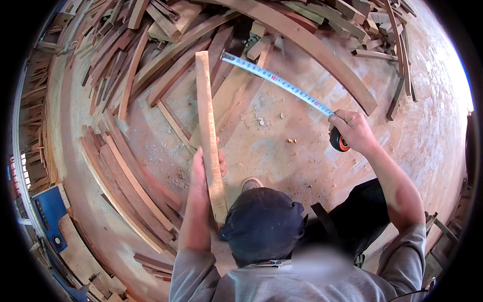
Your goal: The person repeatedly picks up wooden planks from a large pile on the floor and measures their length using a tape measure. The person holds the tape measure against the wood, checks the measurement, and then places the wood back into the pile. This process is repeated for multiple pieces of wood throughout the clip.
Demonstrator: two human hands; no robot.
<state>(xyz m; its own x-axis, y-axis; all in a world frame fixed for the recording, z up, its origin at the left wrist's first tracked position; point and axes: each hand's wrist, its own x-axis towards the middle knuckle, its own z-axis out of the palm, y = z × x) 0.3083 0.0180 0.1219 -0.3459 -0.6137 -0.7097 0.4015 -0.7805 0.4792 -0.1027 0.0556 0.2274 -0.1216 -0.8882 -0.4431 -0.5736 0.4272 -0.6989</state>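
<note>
My left hand [197,170] is closed around the lower part of a narrow wooden strip [205,108], which stands up lengthwise in front of me, its top end pointing away. In my right hand [355,132] is a tape measure [339,140] with a black and orange case, gripped at the mouth where the blade comes out. Its pale blade [289,86] stretches out to the upper left. The metal hook [225,55] at its tip hangs just right of the strip's top end, apart from it in the picture.
A heap of loose timber [166,30] lies on the dusty floor ahead, with a long curved board [322,60] across it. Several boards [128,186] lie together at the left. A blue machine panel [49,219] stands at the far left. Wood scraps [261,122] dot the floor.
</note>
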